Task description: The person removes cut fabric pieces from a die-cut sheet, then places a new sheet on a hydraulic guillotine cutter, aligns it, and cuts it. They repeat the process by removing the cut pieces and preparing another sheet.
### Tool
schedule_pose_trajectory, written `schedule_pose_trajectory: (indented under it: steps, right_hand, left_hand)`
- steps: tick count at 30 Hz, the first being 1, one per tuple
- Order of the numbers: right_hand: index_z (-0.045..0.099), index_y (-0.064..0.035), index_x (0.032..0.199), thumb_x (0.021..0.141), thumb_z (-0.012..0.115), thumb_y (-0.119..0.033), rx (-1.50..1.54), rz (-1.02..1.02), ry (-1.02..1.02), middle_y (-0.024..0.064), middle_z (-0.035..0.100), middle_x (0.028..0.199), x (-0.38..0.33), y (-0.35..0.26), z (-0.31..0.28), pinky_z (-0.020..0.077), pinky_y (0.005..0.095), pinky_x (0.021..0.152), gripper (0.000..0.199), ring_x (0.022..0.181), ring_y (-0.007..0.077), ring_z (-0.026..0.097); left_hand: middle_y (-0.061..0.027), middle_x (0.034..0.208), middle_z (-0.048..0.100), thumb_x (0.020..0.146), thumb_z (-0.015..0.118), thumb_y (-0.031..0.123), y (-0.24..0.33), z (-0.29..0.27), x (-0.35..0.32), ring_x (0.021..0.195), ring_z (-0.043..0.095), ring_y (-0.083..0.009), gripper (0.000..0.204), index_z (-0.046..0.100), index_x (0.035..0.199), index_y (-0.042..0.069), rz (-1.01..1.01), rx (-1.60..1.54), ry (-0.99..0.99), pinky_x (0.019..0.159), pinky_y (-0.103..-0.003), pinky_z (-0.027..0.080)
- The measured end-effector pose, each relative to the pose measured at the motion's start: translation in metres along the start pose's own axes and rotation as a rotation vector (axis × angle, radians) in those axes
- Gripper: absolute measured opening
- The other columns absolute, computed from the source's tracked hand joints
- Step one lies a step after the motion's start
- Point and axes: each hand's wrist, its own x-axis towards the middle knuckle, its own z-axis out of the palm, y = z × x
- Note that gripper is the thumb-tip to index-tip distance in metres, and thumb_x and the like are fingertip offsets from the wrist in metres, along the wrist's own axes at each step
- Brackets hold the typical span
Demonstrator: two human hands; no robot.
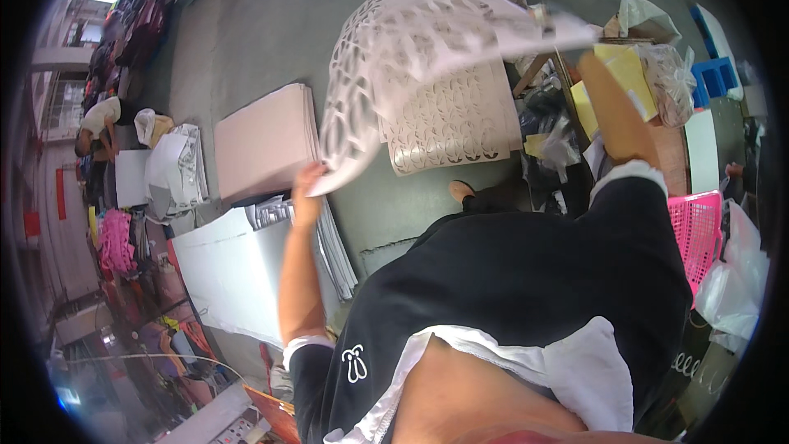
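A large pale pinkish sheet point(403, 86) with rows of cut-out openings is spread in the air in front of me, curved and blurred by motion. My left hand point(309, 185) is closed on its near left corner. At the far right corner is my right hand point(593, 70), raised with the arm stretched out; its fingers are smeared, but the sheet's edge runs into them. Beneath the lifted sheet, more cut-out sheets point(448, 127) with rows of curved openings lie in a low pile on the floor.
Left of the sheet sits a stack of plain pinkish sheets point(265, 141), with large white sheets point(222, 271) nearer me. On the right are yellow paper point(620, 82), plastic bags point(667, 86), a blue crate point(713, 78) and a pink basket point(695, 234). Another person point(103, 125) bends at the far left.
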Motion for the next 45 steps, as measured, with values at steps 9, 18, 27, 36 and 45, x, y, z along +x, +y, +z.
schedule_pose_trajectory:
  steps: [9,18,27,36,45]
  right_hand:
    - [0.065,-0.0022,0.096,0.067,0.063,-0.025,-0.736,0.792,-1.085,0.0189,0.064,0.096,-0.33,0.179,0.049,0.0485,0.0409,0.078,0.037,0.086,0.0344,0.062]
    - [0.066,-0.0038,0.096,0.068,0.06,-0.024,-0.753,0.558,-0.94,0.0212,0.063,0.098,-0.212,0.179,0.16,0.0486,0.0412,0.08,0.035,0.095,0.0343,0.061]
    - [0.061,-0.0015,0.099,0.075,0.056,-0.022,-0.87,0.365,-0.941,0.0219,0.061,0.1,-0.019,0.126,0.352,0.0477,0.0401,0.074,0.032,0.089,0.0355,0.061]
    - [0.06,-0.0054,0.112,0.071,0.063,-0.034,-0.896,0.047,-1.232,0.0183,0.059,0.114,-0.01,0.059,0.604,0.0427,0.0381,0.091,0.05,0.108,0.034,0.054]
    - [0.066,-0.0033,0.088,0.075,0.056,-0.027,-0.572,0.139,-1.067,0.0198,0.064,0.09,0.059,0.006,0.714,0.0474,0.0433,0.077,0.028,0.088,0.0385,0.06]
  left_hand:
    - [-0.0173,0.125,0.049,0.078,0.065,0.028,0.001,0.146,-0.142,0.114,0.049,-0.033,0.054,0.048,0.126,0.008,-0.694,0.007,-0.73,0.092,-0.039,0.043]
    - [-0.0164,0.104,0.063,0.078,0.062,0.034,-0.022,0.119,-0.193,0.099,0.059,-0.0296,0.047,0.056,0.113,0.004,-1.139,-0.184,-0.464,0.085,-0.038,0.046]
    - [-0.0166,0.097,0.064,0.078,0.063,0.034,-0.038,0.088,-0.262,0.092,0.062,-0.0289,0.044,0.059,0.11,0.003,-1.206,-0.244,0.014,0.081,-0.037,0.048]
    - [-0.0185,0.109,0.058,0.077,0.064,0.02,-0.191,-0.047,-0.242,0.102,0.055,-0.0336,0.039,0.056,0.112,0.005,-1.273,0.036,0.426,0.088,-0.039,0.044]
    - [-0.0162,0.131,0.041,0.074,0.066,0.021,-0.383,-0.214,-0.157,0.121,0.038,-0.0341,0.049,0.05,0.119,0.01,-1.25,0.36,0.491,0.097,-0.044,0.035]
